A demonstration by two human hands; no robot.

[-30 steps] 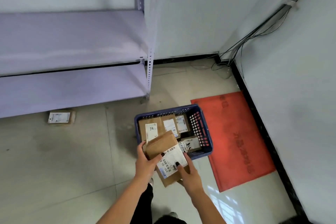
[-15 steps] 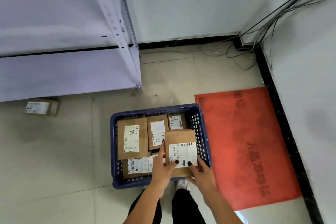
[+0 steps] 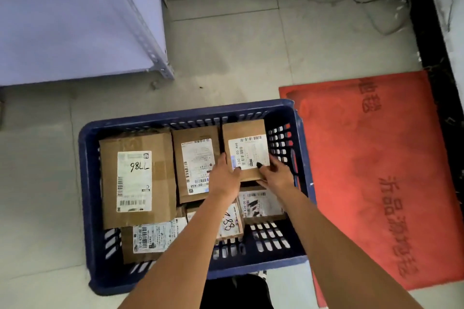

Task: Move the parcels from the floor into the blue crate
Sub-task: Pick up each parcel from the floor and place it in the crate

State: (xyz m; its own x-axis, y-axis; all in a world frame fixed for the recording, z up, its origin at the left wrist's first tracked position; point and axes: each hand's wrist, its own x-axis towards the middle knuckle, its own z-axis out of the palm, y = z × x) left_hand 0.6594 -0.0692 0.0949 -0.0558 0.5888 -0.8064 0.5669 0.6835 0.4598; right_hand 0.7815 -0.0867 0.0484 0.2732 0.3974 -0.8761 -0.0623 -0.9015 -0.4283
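The blue crate (image 3: 86, 183) stands on the floor right below me, holding several brown cardboard parcels with white labels. A small brown parcel (image 3: 247, 138) sits in the crate's far right corner, held by both hands at its near edge. My left hand (image 3: 224, 175) grips its left near corner and my right hand (image 3: 277, 174) grips its right near corner. A large parcel marked "98LL" (image 3: 136, 178) lies at the left, and another parcel (image 3: 195, 158) lies beside the held one. More parcels lie under my forearms.
A red mat (image 3: 371, 170) lies right of the crate against the black skirting. The corner of a grey metal shelf (image 3: 82, 30) stands at the upper left. Loose cables (image 3: 376, 0) trail in the far right corner. Pale floor tiles (image 3: 226, 52) lie beyond the crate.
The view has closed in on the crate. Both hands have carried the small parcel from above the crate's near edge forward and down into its far right corner.
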